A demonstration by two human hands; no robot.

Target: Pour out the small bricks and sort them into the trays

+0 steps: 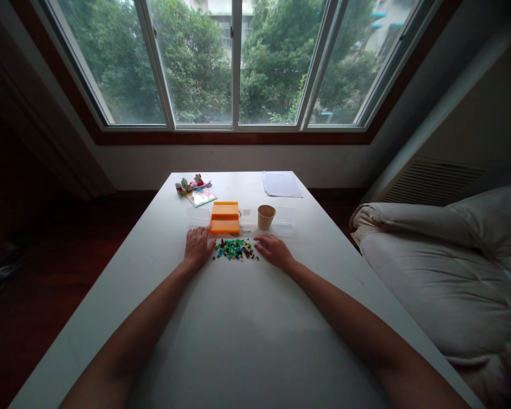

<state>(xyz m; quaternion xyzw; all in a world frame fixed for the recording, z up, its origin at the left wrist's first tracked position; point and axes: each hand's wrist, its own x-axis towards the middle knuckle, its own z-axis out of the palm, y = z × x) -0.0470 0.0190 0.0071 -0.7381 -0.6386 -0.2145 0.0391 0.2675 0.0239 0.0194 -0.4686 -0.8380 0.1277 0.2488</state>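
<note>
A loose pile of small green, blue and dark building bricks (234,250) lies on the white table (238,318) between my hands. My left hand (198,245) rests palm down at the pile's left side, fingers apart, its fingertips close to an orange tray (225,226). On the other side, my right hand (273,250) lies low on the table with its fingers stretched toward the bricks; nothing shows in it. Behind that hand stands a brown paper cup (266,217). Clear plastic trays (285,220) sit around the cup and the orange tray.
Small colourful figures (191,184) and a shiny card (202,196) lie at the table's far left. Sheets of white paper (281,184) are at the far right. A pale sofa (443,261) stands along the right side, and a window (234,62) is beyond the table.
</note>
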